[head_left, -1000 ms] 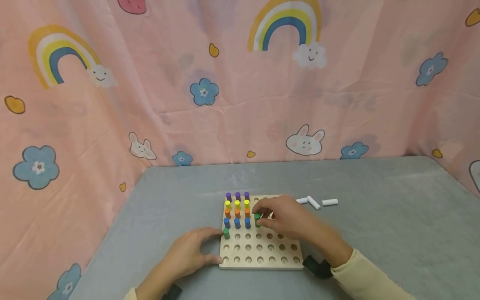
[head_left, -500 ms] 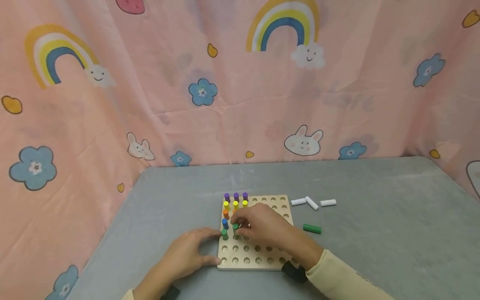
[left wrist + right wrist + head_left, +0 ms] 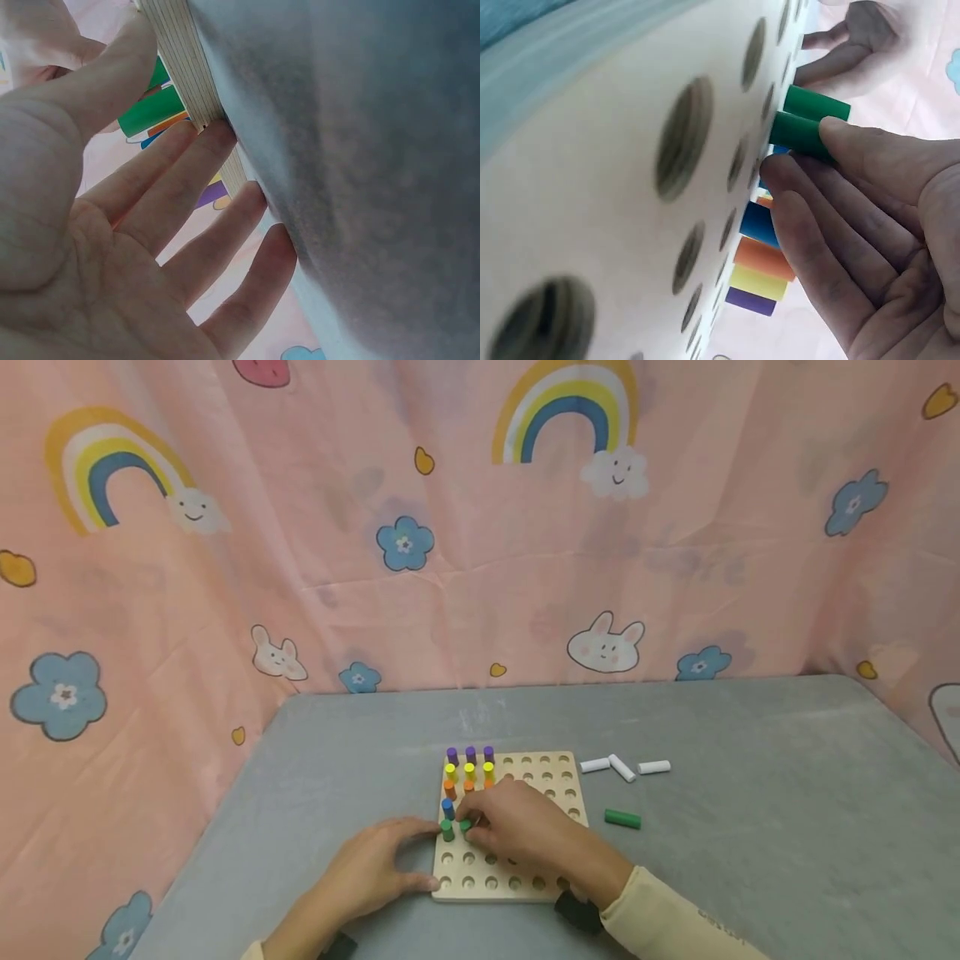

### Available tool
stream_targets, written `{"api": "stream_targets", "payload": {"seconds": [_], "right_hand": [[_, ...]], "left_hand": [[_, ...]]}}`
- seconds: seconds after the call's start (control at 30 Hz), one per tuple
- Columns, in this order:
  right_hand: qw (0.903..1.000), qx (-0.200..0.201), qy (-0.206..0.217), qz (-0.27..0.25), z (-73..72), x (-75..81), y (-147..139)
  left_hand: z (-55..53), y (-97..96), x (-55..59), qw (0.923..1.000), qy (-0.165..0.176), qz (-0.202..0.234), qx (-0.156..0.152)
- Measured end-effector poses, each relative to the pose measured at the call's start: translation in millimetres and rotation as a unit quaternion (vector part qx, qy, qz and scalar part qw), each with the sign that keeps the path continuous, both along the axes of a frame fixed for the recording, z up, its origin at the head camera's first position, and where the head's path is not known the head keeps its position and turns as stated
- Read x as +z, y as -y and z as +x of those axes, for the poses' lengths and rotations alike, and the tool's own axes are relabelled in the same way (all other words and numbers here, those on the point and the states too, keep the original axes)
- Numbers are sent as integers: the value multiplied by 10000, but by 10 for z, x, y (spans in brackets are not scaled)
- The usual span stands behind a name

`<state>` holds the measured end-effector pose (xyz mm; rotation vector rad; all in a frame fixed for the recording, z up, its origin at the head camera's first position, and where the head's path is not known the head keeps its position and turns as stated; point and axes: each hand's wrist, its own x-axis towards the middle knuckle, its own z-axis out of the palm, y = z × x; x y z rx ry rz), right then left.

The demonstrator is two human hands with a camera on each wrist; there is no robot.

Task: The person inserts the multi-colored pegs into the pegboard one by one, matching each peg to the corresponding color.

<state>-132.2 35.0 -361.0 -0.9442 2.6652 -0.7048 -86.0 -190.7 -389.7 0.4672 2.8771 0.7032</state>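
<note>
A wooden pegboard (image 3: 480, 870) lies on the table with rows of purple pegs (image 3: 470, 754), yellow pegs (image 3: 469, 772), orange pegs (image 3: 450, 790) and blue pegs (image 3: 447, 809) at its left. One green peg (image 3: 447, 831) stands in the leftmost hole of the row nearer the person. Just to its right, my right hand (image 3: 532, 827) pinches a second green peg (image 3: 802, 135) upright at the adjoining hole, thumb against its side. My left hand (image 3: 375, 864) touches the board's left edge with thumb and fingertips, the fingers fairly straight in the left wrist view. The right hand hides several pegs.
To the right of the board lies a loose green peg (image 3: 622, 818). Farther back are white pegs (image 3: 654, 767) lying on the grey table (image 3: 750, 827). A pink patterned curtain (image 3: 480, 593) hangs behind the table.
My right hand has carried the green peg left and toward me, then lowered it beside the first green one. The loose green peg has come into sight. My left hand stays at the edge.
</note>
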Motion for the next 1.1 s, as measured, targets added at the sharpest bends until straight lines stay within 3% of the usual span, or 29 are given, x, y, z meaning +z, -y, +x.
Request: {"api": "stream_targets", "payload": {"seconds": [0.27, 0.63, 0.77, 1.1], "right_hand": [[9997, -201, 52, -114, 84, 59, -226], [9953, -920, -237, -208, 216, 71, -970], [9922, -1203, -312, -122, 178, 44, -1189], [9925, -1104, -476, 230, -15, -79, -1469]], "left_hand": [[6, 3, -9, 9999, 69, -51, 60], [-13, -15, 17, 9996, 228, -112, 83], [-24, -14, 8, 9998, 121, -139, 19], [-17, 6, -4, 9998, 129, -144, 6]]}}
